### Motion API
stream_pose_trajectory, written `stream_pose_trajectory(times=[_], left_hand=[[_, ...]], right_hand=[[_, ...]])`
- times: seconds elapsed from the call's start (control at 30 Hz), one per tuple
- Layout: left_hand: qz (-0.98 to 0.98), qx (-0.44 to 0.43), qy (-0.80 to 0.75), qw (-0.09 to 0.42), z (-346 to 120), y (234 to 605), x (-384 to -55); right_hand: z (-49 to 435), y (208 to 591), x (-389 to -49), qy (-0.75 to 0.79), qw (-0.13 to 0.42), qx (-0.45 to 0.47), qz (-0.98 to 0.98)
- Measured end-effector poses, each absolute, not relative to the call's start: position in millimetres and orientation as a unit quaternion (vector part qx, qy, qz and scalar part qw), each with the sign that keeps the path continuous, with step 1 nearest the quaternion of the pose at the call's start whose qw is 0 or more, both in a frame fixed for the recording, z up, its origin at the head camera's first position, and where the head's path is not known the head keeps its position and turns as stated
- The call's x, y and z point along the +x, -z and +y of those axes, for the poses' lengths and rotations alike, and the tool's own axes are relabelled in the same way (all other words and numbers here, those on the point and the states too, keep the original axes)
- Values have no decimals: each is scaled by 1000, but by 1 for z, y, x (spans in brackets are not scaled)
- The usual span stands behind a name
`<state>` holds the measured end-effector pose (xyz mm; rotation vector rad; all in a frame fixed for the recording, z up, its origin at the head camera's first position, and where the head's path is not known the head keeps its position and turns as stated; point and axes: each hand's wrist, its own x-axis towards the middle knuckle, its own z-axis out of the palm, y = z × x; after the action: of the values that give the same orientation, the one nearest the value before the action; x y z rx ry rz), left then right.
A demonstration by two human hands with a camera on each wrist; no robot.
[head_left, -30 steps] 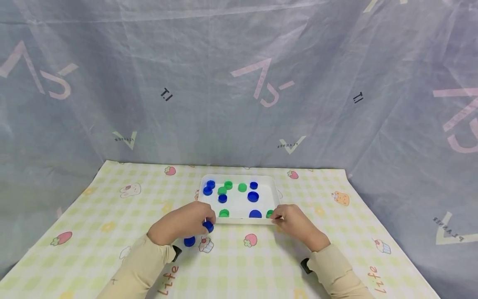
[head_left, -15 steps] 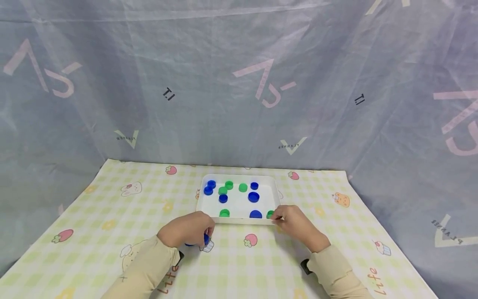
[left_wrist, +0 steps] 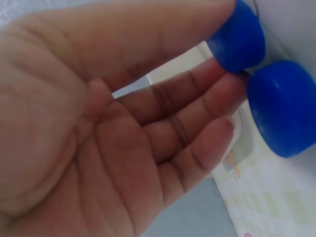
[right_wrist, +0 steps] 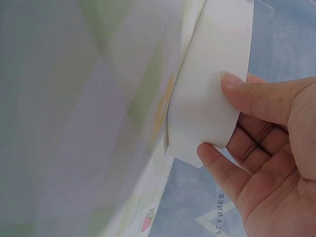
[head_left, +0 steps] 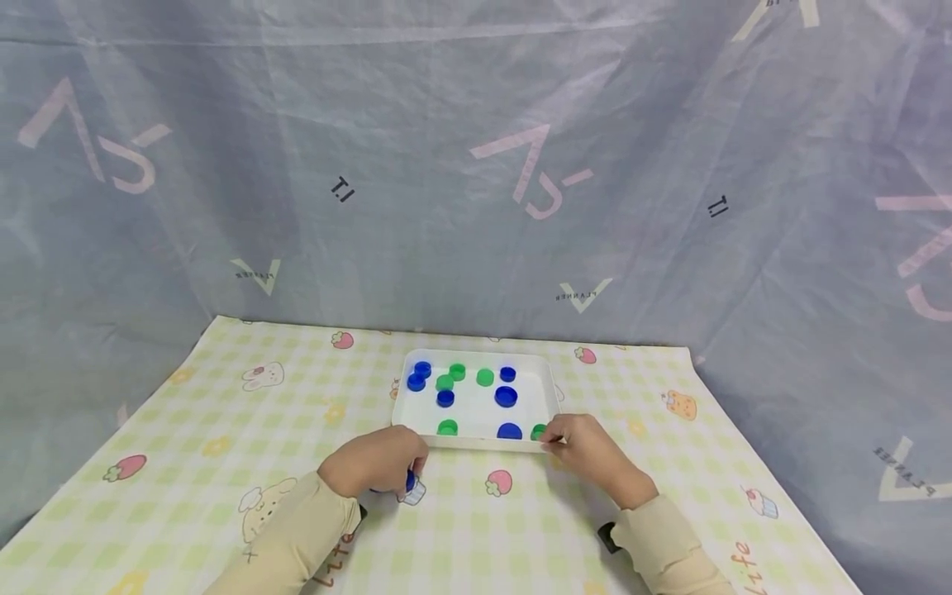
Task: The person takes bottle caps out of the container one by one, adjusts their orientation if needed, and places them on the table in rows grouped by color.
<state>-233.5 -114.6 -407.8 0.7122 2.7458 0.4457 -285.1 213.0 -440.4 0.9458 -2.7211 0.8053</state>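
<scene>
Curtain point(head_left: 416, 207): grey-blue and creased, it hangs at the back and along both sides, with pale letters printed on it.
Table point(head_left: 461, 529): checked in green and cream, with small printed pictures.
Tray point(head_left: 476, 444): white, shallow and oblong, it rests on the table with one long wall towards the person. Six blue caps point(head_left: 506, 397) and five green caps point(head_left: 448, 427) show inside, spread loosely.
Right hand point(head_left: 591, 450): holds the tray at its near right corner. Its fingers are bent and close on the thin wall, the thumb against the outer face, others reaching past the rim; it seems to be steadying the tray.
Left hand point(head_left: 378, 459): low over the table, just outside the tray's near left corner. Thumb and foremost fingers pinch one cap, parted only by its width; the little finger holds nothing.
Held cap point(left_wrist: 242, 39): blue, between the fingertips of the left hand. Whether it touches the table cannot be told.
Second cap point(left_wrist: 284, 108): blue, outside the tray, right beside the held one.
Step in hand: apparently picking up loose caps to add to the tray.
Next move: probably calls for a secure pinch, a lift clear of the near wall, and a bare spot among the other caps.
</scene>
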Motion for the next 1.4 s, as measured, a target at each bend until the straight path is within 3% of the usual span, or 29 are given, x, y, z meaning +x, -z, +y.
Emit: stream_pose_trajectory(times=[0.97, 1.4], left_hand=[[954, 244, -138, 111, -111, 391, -227], [948, 274, -156, 32, -117, 390, -237]], right_hand=[[214, 444, -284, -271, 82, 321, -904], [215, 444, -285, -271, 82, 326, -902]])
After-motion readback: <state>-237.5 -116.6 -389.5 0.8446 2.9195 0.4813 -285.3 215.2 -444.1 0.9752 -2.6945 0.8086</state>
